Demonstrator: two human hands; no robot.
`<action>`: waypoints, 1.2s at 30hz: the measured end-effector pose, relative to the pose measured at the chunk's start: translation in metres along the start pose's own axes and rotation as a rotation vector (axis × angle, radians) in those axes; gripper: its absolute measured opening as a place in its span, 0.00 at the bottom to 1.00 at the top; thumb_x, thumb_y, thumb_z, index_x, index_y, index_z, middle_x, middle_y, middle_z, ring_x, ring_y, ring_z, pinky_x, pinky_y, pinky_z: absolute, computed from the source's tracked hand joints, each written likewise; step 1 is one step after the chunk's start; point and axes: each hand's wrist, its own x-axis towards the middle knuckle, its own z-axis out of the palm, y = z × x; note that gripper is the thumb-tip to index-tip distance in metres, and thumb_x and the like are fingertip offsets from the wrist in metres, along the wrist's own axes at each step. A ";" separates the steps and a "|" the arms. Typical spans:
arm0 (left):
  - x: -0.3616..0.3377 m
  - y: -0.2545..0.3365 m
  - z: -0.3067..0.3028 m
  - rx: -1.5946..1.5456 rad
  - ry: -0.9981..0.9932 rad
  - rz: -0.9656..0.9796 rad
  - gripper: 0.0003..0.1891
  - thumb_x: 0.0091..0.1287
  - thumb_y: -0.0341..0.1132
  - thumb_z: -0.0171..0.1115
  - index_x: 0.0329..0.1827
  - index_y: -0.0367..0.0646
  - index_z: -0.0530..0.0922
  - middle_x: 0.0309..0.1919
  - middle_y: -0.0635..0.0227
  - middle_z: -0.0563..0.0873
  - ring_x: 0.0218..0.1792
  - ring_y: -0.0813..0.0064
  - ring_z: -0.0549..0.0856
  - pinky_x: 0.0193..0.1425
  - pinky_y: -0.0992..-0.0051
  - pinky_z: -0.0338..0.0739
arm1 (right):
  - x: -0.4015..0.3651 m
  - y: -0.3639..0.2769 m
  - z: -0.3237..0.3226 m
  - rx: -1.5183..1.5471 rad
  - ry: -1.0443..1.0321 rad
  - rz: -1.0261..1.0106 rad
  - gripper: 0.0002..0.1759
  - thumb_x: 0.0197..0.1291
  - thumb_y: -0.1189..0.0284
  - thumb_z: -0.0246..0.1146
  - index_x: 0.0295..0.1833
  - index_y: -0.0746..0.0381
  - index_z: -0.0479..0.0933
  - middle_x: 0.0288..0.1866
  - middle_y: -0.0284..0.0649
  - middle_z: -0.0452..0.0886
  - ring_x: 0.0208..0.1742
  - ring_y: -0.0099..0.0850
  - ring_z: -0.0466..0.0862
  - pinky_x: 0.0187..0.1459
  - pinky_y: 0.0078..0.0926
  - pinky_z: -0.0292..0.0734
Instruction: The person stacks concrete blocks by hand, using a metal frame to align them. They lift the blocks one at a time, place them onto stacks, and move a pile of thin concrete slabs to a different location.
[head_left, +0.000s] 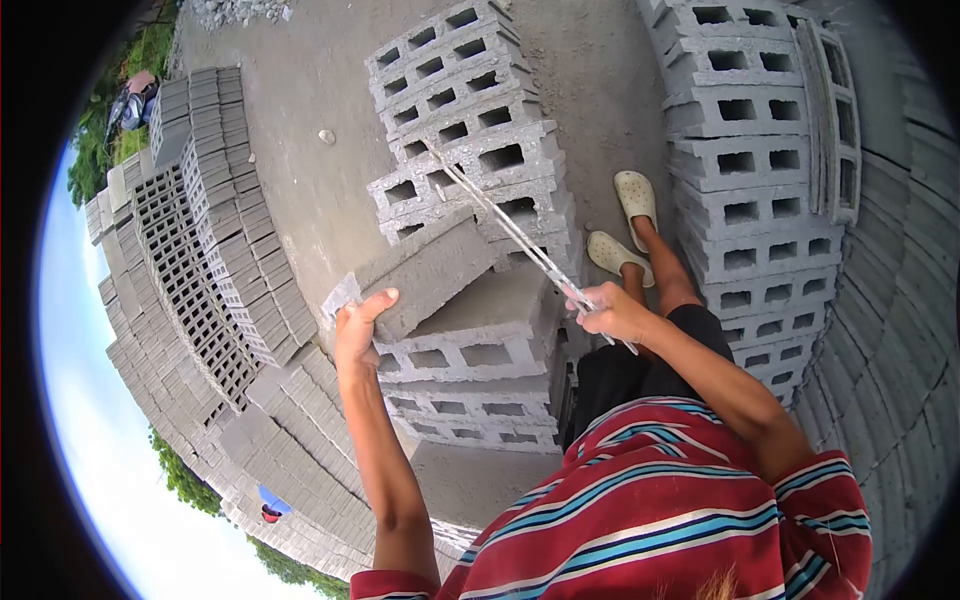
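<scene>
My left hand point(362, 325) is closed on the near left end of a grey concrete block point(425, 270), thumb over its top. The block lies tilted across the top of a stack of hollow blocks point(470, 360). A pale, thin scrap point(341, 293) shows by the left fingertips. My right hand point(608, 312) is wrapped round a pair of thin, whitish rods point(510, 228) at their near end. Their far ends reach up and left over another row of hollow blocks point(450, 120), overlapping it in this view.
A tall stack of hollow blocks point(740, 190) stands to the right, beside my feet in pale clogs point(634, 208). Long rows of stacked blocks point(240, 200) line the left. A small stone point(326, 136) lies on the dirt ground point(300, 80). A person point(138, 95) is at the far upper left.
</scene>
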 end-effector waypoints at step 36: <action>0.002 0.004 0.025 0.014 0.016 -0.058 0.24 0.44 0.32 0.68 0.46 0.29 0.75 0.39 0.60 0.81 0.41 0.68 0.80 0.50 0.71 0.72 | 0.014 0.010 -0.012 0.092 -0.073 -0.076 0.12 0.43 0.76 0.58 0.36 0.70 0.76 0.21 0.33 0.73 0.24 0.20 0.72 0.27 0.19 0.68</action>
